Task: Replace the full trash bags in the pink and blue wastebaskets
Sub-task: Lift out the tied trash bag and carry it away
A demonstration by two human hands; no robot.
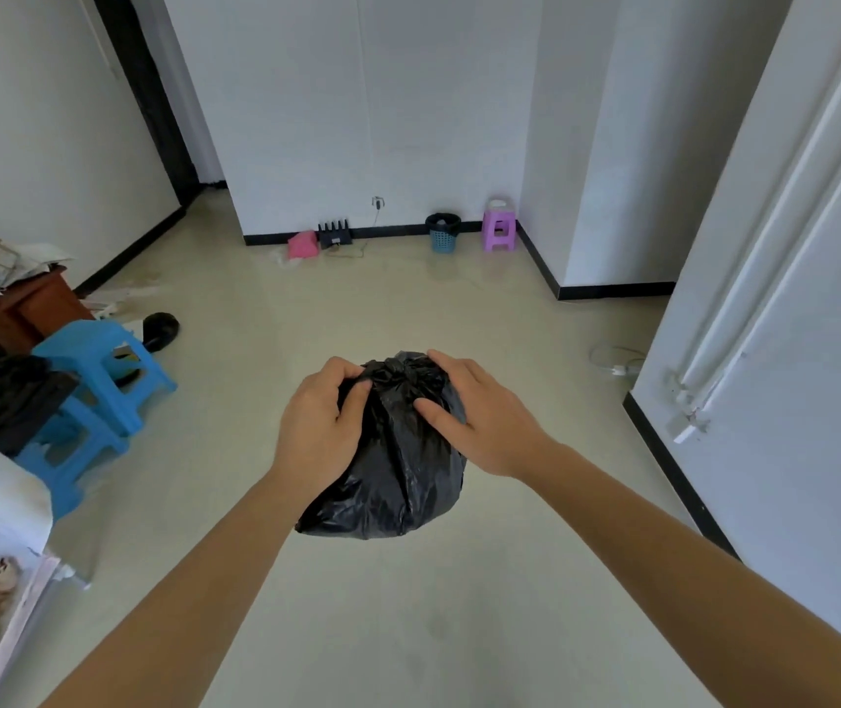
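1. The left hand (pixel 323 426) is curling closed around the gathered neck of a full black plastic trash bag (pixel 398 472), fingers pinching the crinkled top on its left side.
2. The right hand (pixel 479 416) is clamping onto the same bag from the right, thumb pressing into the plastic and fingers wrapping over the bunched top.
3. So the bag is sitting right between both hands, out in front of the person in the middle of the view. Its top looks twisted or knotted; can't tell which.
4. Both bare forearms are reaching in from the bottom of the view, over a pale glossy tile floor (pixel 408 631).
5. Way back against the white wall (pixel 357 120), a small blue latticed plastic wastebasket (pixel 443 232) is standing with a dark liner showing at its rim.
6. Just right of it, a little purple plastic stool (pixel 499 229) is sitting in the corner.
7. Left of the basket, a pink plastic thing (pixel 302 245) is lying tipped on the floor next to a black router with antennas (pixel 334 234). Probably the pink wastebasket, but it's too small to tell.
8. Over on the left, two stacked bright blue plastic stools (pixel 96 385) are standing beside a cluttered reddish-brown wooden counter (pixel 30 304).
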